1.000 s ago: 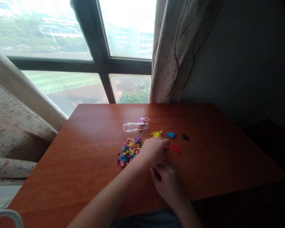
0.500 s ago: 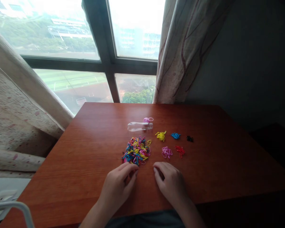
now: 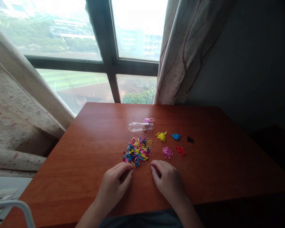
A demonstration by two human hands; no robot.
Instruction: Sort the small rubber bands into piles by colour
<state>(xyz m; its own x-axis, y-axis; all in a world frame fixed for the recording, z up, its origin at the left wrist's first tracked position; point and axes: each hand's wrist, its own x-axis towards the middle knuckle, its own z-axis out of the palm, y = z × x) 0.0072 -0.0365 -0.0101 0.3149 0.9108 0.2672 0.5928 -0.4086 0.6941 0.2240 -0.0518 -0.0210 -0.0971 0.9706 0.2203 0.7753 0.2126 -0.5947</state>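
A mixed pile of small coloured loops [image 3: 137, 151] lies in the middle of the table; their exact kind is too small to tell. My left hand [image 3: 117, 180] rests at the pile's near left edge, thumb and index finger closed in a pinch. A bit of yellow shows at its fingertips, but whether it is held is unclear. My right hand [image 3: 166, 179] lies right of the pile, fingers curled and thumb near the index tip; anything inside is hidden. Beyond it are separate small heaps: pink loops [image 3: 167, 152], red loops [image 3: 180, 152], yellow loops [image 3: 161, 136], blue loops [image 3: 176, 136] and black loops [image 3: 190, 139].
A clear bottle [image 3: 140, 127] lies on its side behind the pile, with a pink looped cap [image 3: 148, 120] beyond it. The brown wooden table [image 3: 85, 148] meets a window and curtains [image 3: 175, 63]. A white curved tube [image 3: 16, 204] stands at the lower left.
My left hand has drawn slightly left, away from the pile's near edge. My right hand has shifted slightly left and its fingertips sit closer together. The heaps look the same.
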